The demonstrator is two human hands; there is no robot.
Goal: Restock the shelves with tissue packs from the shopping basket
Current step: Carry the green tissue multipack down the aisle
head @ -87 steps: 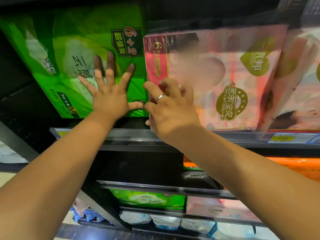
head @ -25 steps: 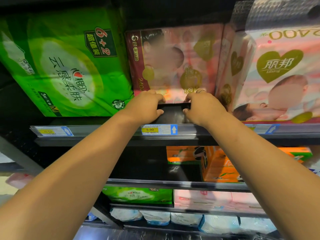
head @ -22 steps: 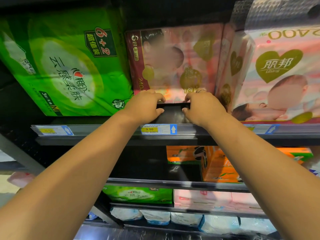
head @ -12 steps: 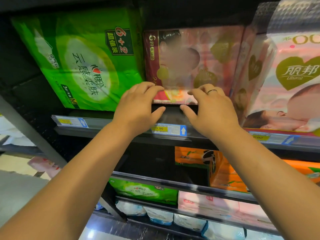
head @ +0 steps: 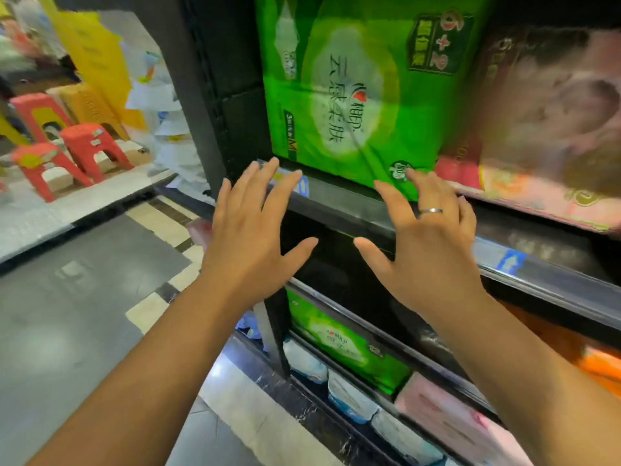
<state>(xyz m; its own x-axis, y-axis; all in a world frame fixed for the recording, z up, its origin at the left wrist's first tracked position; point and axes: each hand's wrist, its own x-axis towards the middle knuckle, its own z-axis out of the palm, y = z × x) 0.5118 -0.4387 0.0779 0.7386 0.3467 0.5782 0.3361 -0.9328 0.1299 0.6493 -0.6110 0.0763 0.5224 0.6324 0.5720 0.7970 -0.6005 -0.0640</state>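
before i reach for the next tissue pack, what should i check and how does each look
1. Left hand empty: ok, fingers spread, holding nothing.
2. Right hand empty: ok, open, holding nothing.
3. Green pack standing on its shelf: ok.
4. Pink pack seated squarely: cannot tell, too blurred.
5. Shopping basket within sight: not ok, it is out of view.

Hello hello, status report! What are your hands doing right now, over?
Left hand open, right hand open, both empty. Green tissue pack standing on shelf. Nothing between hands and shelf.
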